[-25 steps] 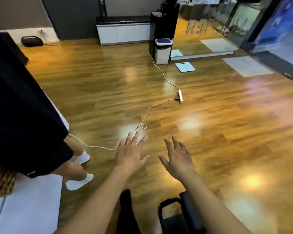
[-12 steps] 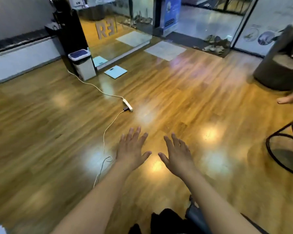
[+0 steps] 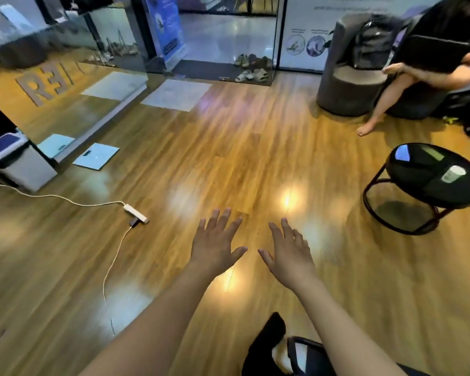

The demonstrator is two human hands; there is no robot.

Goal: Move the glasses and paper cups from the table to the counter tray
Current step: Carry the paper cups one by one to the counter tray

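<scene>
Both of my hands are extended forward over the wooden floor, palms down, fingers straight and spread. The left hand (image 3: 215,246) carries nothing; the right hand (image 3: 289,252) carries nothing. They hang side by side, apart from each other and touching no object.

The one task item I can identify is a paper cup (image 3: 452,173). It stands upright on the round black table (image 3: 407,172), near the table's right edge, well apart from both hands and to their right. No glasses are visible on the table top; the counter tray is out of view.

Handling assessment: the cup appears light and thin-walled. I expect it to deform under a hard squeeze and to tip easily if struck from the side. Whether it holds liquid cannot be determined. Recommended hold: thumb and fingers around the mid-wall, moderate pressure, cup kept vertical.

The table top is glossy; I judge that the cup may slide if pushed before it is gripped. The right hand is the nearer one for the reach.
</scene>
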